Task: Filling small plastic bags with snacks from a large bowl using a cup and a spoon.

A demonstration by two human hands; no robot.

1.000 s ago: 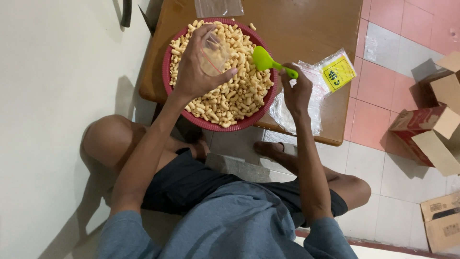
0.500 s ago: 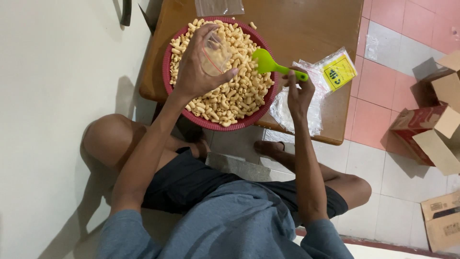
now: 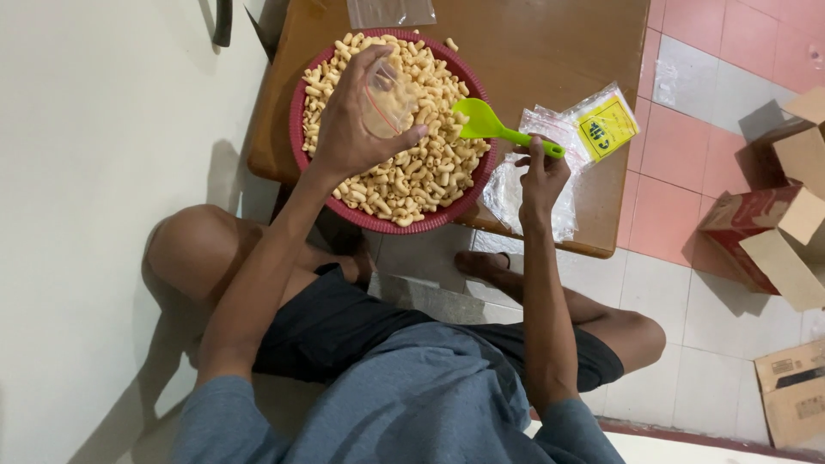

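Observation:
A round red basket tray (image 3: pixel 296 112) heaped with pale curled macaroni snacks (image 3: pixel 421 172) sits on a low brown wooden table (image 3: pixel 550 51). Over the tray, my left hand (image 3: pixel 348 129) grips a small clear plastic bag (image 3: pixel 388 96) with some snacks inside it. My right hand (image 3: pixel 540 176) holds the handle of a bright green plastic scoop (image 3: pixel 485 122); the scoop's bowl rests at the tray's right rim, beside the bag.
A stack of clear bags with a yellow label (image 3: pixel 593 129) lies on the table's right side, another clear bag (image 3: pixel 391 12) at the far edge. Open cardboard boxes (image 3: pixel 791 215) stand on the pink and white tiled floor at right. A white wall (image 3: pixel 103 172) runs along the left.
The green scoop and my right hand have shifted slightly right and up toward the tray's rim. My left hand keeps the bag in the same place.

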